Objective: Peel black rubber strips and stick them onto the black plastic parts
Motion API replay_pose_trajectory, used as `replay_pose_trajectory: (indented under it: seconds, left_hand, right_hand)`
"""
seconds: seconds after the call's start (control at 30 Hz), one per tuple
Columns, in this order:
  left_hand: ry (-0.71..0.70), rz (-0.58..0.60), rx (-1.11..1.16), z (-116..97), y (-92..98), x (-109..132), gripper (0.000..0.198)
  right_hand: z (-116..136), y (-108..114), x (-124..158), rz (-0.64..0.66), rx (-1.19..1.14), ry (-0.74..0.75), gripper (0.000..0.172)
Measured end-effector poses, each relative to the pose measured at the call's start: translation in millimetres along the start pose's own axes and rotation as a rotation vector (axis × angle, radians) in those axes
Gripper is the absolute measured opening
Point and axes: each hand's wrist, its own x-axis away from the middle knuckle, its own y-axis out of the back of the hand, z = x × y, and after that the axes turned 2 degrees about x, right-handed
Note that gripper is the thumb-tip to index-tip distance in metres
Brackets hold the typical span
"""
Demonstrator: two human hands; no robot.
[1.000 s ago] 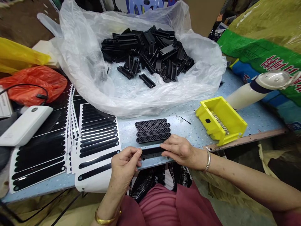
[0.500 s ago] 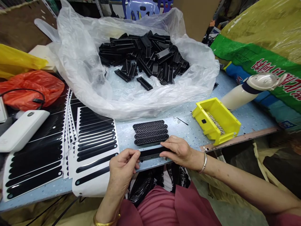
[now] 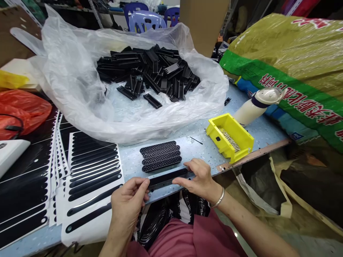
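A long black strip (image 3: 168, 177) with rounded ends lies near the table's front edge. Its left end is pinched between the thumb and fingers of my left hand (image 3: 130, 196). My right hand (image 3: 199, 180) is at the strip's right end, thumb and fingers spread apart on either side of it. Whether the right fingertips touch it is hard to tell. Just behind the strip, several black lattice-patterned bars (image 3: 160, 156) lie side by side. To the left is a white sheet (image 3: 88, 228) bearing black strip-shaped stickers.
A large clear plastic bag (image 3: 128, 130) full of black plastic parts (image 3: 150, 67) covers the back. At right are a yellow bin (image 3: 242, 141) with small metal pieces, a cream bottle (image 3: 248, 112) and a big printed sack (image 3: 284, 46). More sticker sheets (image 3: 24, 178) lie left.
The view has swung to the right, so things appear further left. My right thumb and fingers have opened wider around the strip's right end; my left hand keeps its pinch.
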Motion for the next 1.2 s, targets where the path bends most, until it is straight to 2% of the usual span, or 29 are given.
replay_pose_trajectory:
  seconds: [0.13,0.3,0.43,0.5,0.63,0.73,0.83,0.9,1.03,1.2]
  left_hand:
    - [-0.008,0.005,-0.011,3.1,2.3,-0.8,0.027]
    - [-0.02,-0.006,-0.031,4.1,0.5,-1.7,0.03]
    - [-0.054,-0.007,-0.096,1.7,-2.1,0.9,0.033]
    - [-0.16,-0.046,-0.206,0.6,-3.4,3.7,0.032]
    - [-0.534,-0.23,-0.594,-0.7,-13.8,9.6,0.038]
    - [-0.66,-0.251,-0.811,-0.5,-29.5,10.2,0.046]
    - [-0.651,-0.287,-0.922,2.0,-41.0,6.8,0.046]
    - [-0.633,-0.288,-0.896,4.5,-41.2,4.7,0.042]
    - [-0.576,-0.217,-0.739,7.3,-28.0,3.6,0.029]
    - [-0.483,-0.122,-0.627,4.4,-12.7,3.4,0.024]
  right_hand:
    - [1.3,-8.8,-3.4,0.044,0.001,-0.087,0.048]
    - [-0.3,-4.2,-3.0,0.11,-0.066,-0.159,0.032]
    - [-2.2,0.8,-1.3,0.152,-0.106,-0.17,0.037]
    - [-2.8,1.2,-0.1,0.14,-0.131,-0.155,0.039]
    - [-2.5,-1.7,3.8,0.068,-0.116,-0.061,0.033]
    - [-2.9,-4.4,6.5,0.033,-0.09,0.017,0.032]
    - [-5.2,-6.0,7.5,0.018,-0.097,0.072,0.031]
    - [-7.2,-6.7,7.5,0.024,-0.118,0.08,0.031]
    - [-9.5,-7.5,7.2,0.017,-0.104,0.07,0.035]
    - [-8.5,-7.2,7.1,-0.008,-0.081,0.062,0.039]
